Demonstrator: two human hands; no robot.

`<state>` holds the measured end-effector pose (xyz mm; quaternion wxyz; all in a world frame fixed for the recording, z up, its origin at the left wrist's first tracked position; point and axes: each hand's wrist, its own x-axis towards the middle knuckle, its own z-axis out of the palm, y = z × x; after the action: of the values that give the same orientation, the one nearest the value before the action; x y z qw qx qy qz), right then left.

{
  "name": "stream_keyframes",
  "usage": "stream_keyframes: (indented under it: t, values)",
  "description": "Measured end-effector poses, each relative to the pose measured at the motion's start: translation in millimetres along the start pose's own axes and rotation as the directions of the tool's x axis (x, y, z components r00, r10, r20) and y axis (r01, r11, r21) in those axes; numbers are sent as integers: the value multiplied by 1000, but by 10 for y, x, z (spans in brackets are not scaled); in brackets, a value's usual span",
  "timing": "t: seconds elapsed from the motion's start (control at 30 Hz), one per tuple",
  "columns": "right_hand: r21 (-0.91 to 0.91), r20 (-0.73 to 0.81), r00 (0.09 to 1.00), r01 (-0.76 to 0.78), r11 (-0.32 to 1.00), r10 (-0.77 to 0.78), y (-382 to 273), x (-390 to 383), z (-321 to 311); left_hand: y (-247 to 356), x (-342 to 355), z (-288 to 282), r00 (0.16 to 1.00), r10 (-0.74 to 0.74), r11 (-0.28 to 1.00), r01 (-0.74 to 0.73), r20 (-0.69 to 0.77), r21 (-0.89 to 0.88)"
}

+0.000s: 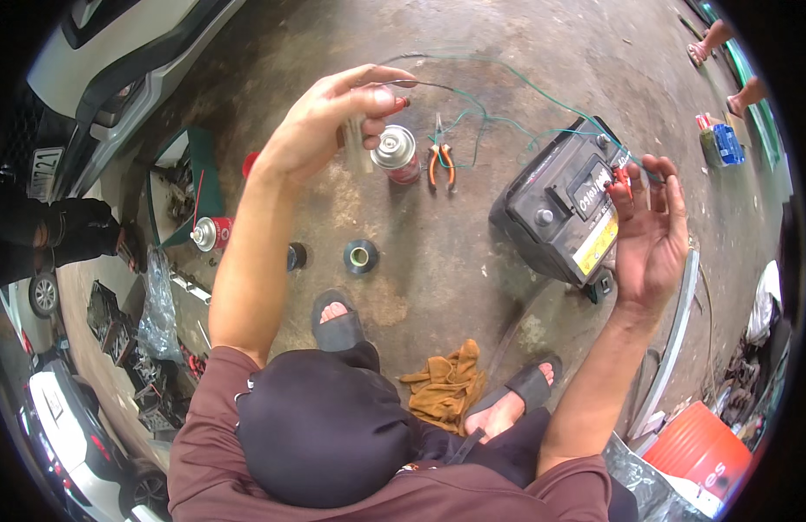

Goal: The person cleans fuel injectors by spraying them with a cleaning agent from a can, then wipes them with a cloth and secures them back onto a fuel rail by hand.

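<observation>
My left hand [329, 117] is raised over the floor, its fingers closed on the dark end of a thin green wire [485, 113]. A clear plastic strip [355, 143] hangs below the palm, and a small red piece [401, 105] shows by the thumb. The wire loops across to my right hand [651, 235], which pinches a small red clip [623, 181] beside a black car battery [542, 196]. Below the wire stand a spray can [396, 150] and orange-handled pliers [441, 165], jaws pointing away from me.
Near my feet lie tan leather gloves [446, 383] and a dark spool [361, 256]. Another spray can [211, 233] stands left by a green tray [203, 148]. A red bucket [703, 448] is at lower right. Other people's legs [81, 226] show left and far right; a vehicle [142, 52] is upper left.
</observation>
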<state>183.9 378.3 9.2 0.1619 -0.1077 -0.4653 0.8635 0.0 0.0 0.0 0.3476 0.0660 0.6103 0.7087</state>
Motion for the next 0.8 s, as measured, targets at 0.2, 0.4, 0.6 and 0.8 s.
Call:
stream_keyframes:
  t: [0.2, 0.4, 0.6, 0.8]
  values:
    - [305, 227, 969, 24, 952, -98, -219, 10, -252, 99, -112, 308, 959, 278, 660, -154, -49, 735]
    - [245, 219, 966, 81, 966, -137, -328, -70, 15, -150, 41, 156, 808, 589, 424, -285, -23, 859]
    - [164, 193, 966, 140, 976, -171, -344, -70, 177, -190, 164, 214, 845, 510, 748, -345, -160, 567]
    - [116, 142, 989, 25, 993, -41, -172, -73, 326, -266, 391, 311, 834, 521, 853, -506, -183, 125]
